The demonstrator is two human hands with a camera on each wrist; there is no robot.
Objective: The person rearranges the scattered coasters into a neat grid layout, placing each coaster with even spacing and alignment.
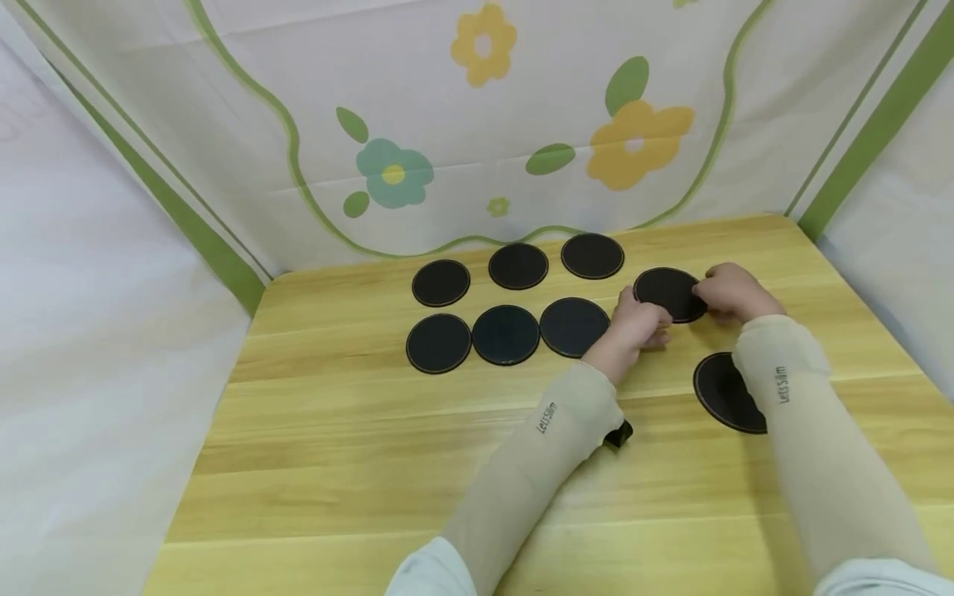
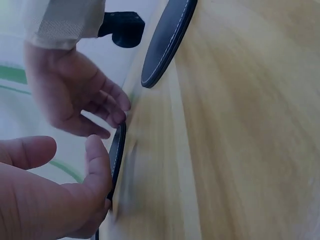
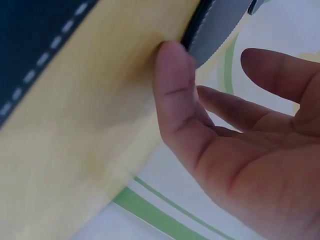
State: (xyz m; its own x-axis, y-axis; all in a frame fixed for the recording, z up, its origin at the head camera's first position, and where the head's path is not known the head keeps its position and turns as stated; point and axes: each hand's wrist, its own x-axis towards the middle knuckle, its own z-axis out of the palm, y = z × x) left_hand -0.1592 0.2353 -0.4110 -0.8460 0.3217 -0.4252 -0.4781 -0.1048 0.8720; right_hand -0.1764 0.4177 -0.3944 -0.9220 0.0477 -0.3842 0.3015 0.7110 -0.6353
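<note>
Between the two hands lies a round black coaster [image 1: 671, 295] with a stitched rim. My left hand [image 1: 633, 324] touches its left edge with the fingertips, and its thumb stands apart in the left wrist view. At the opposite edge is my right hand [image 1: 734, 291]. In the right wrist view, a bent finger [image 3: 175, 95] meets the coaster's rim while the thumb [image 3: 275, 72] is held away from it. Another black coaster [image 1: 726, 393] lies nearer, partly hidden by the right sleeve.
Left of the hands, black coasters form two rows: a back row [image 1: 517, 266] of three and a front row [image 1: 505, 334] of three, close side by side. They lie on a wooden table [image 1: 335, 463]. Behind it hangs a white flowered cloth [image 1: 447, 108].
</note>
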